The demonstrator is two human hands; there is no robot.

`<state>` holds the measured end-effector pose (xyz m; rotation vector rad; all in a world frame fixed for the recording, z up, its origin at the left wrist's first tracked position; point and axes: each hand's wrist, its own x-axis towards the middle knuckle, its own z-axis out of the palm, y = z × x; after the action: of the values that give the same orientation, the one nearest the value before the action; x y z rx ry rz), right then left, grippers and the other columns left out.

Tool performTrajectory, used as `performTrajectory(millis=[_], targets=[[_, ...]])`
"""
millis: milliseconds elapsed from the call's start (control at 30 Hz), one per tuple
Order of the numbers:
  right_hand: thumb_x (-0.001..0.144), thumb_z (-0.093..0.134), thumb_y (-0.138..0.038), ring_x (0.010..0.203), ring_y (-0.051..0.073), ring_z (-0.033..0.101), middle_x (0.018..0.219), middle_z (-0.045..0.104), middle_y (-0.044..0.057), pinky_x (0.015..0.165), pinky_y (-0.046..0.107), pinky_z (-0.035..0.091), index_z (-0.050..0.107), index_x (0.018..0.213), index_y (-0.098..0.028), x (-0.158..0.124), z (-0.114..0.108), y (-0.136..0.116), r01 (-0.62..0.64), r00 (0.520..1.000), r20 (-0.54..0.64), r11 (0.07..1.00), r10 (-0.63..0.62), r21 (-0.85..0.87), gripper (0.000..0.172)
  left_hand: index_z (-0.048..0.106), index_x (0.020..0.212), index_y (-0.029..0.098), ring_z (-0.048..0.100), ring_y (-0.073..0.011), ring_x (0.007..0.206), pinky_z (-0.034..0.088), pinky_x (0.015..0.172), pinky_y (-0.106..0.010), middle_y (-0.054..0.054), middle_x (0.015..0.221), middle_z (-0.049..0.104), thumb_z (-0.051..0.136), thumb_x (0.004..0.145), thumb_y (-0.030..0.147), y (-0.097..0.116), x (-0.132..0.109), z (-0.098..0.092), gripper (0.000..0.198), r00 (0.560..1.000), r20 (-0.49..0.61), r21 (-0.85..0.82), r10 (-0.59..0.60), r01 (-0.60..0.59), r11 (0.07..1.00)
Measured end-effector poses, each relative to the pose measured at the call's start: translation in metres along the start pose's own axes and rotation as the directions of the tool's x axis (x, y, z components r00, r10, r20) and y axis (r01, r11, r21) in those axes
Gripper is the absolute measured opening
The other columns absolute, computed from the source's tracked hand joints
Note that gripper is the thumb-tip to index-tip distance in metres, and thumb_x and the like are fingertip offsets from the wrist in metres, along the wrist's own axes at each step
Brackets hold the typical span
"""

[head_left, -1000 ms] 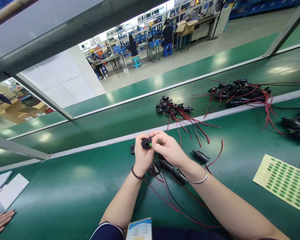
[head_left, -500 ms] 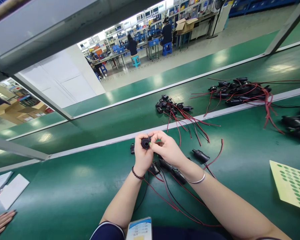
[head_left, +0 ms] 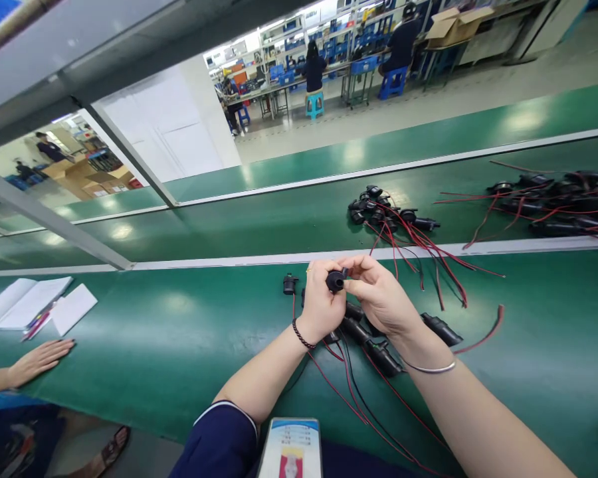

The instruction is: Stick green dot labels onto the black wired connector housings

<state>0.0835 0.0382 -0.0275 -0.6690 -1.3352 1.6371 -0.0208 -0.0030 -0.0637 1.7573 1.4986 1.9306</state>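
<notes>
My left hand (head_left: 321, 299) is closed around a small black pump (head_left: 335, 281), its round end with a dark central hole facing me. The thumb and fingers of my right hand (head_left: 383, 289) are pinched against the pump's right edge. Whatever else those fingertips may hold is hidden. Below my hands lie several more black pumps (head_left: 385, 358) with red and black wires, partly covered by my wrists. One black pump (head_left: 290, 285) stands left of my left hand. Another black pump (head_left: 441, 329) rests beside my right wrist.
Two piles, a small pump pile (head_left: 379, 207) and a larger pump pile (head_left: 558, 199), lie beyond the white ledge (head_left: 239, 261). At left, another person's hand (head_left: 42, 358) rests flat on the green table (head_left: 169, 352), near an open notebook (head_left: 27, 302) and pens.
The view has swung left, so the table's contents sit further right and the yellow sheet of green stickers is out of view. A green bit at my right fingertips no longer shows.
</notes>
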Motion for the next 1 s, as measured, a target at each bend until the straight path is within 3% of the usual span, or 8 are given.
performTrajectory(millis=[233,433,600,833,1000], targets=[[0.061,0.068,-0.019,0.086,0.017,0.06,0.087,0.065,0.001,0.084,0.035,0.049,0.059,0.076,-0.023,-0.006,0.013,0.0,0.084,0.994,-0.072,0.996,-0.082,0.02,0.018,0.052,0.091,0.023,0.055,-0.019,0.086,0.043,0.081,-0.036,-0.003,0.09,0.058,0.056,0.081,0.019,0.004,0.002,-0.006,0.012,1.0,-0.016,-0.024,-0.023,0.023,0.999],[0.062,0.064,-0.02,0.089,0.02,0.06,0.094,0.062,0.004,0.074,0.033,0.052,0.055,0.084,-0.022,-0.012,0.022,0.001,0.091,0.989,-0.104,0.985,-0.107,-0.148,0.024,0.049,0.089,0.023,0.055,-0.0136,0.079,0.045,0.073,-0.028,0.001,0.086,0.053,0.065,0.078,0.023,0.008,0.002,-0.002,0.019,0.968,-0.008,-0.304,-0.251,0.237,0.923],[0.059,0.065,-0.017,0.097,0.022,0.059,0.1,0.06,0.005,0.078,0.034,0.053,0.055,0.087,-0.022,-0.014,0.023,0.0,0.126,0.985,-0.088,0.969,-0.148,-0.212,0.03,0.048,0.089,0.023,0.05,-0.0108,0.074,0.045,0.067,-0.024,0.002,0.085,0.05,0.071,0.075,0.026,0.009,0.003,-0.003,0.027,0.921,0.023,-0.352,-0.389,0.372,0.859],[0.063,0.061,-0.019,0.091,0.019,0.058,0.094,0.059,0.004,0.073,0.031,0.051,0.058,0.084,-0.021,-0.011,0.018,-0.005,0.073,0.996,-0.045,0.993,-0.078,-0.094,0.022,0.047,0.085,0.022,0.048,-0.0104,0.069,0.043,0.065,-0.024,0.003,0.081,0.049,0.071,0.073,0.033,0.012,0.007,-0.004,0.029,0.954,-0.019,-0.334,-0.298,0.275,0.902],[0.06,0.062,-0.018,0.089,0.019,0.057,0.09,0.059,0.003,0.071,0.03,0.048,0.055,0.079,-0.022,-0.011,0.018,-0.006,0.037,0.997,-0.063,0.998,-0.04,-0.04,0.02,0.048,0.085,0.022,0.053,-0.0129,0.076,0.044,0.073,-0.028,0.001,0.083,0.053,0.069,0.077,0.032,0.011,0.007,-0.004,0.024,0.979,-0.013,-0.293,-0.203,0.19,0.937]])
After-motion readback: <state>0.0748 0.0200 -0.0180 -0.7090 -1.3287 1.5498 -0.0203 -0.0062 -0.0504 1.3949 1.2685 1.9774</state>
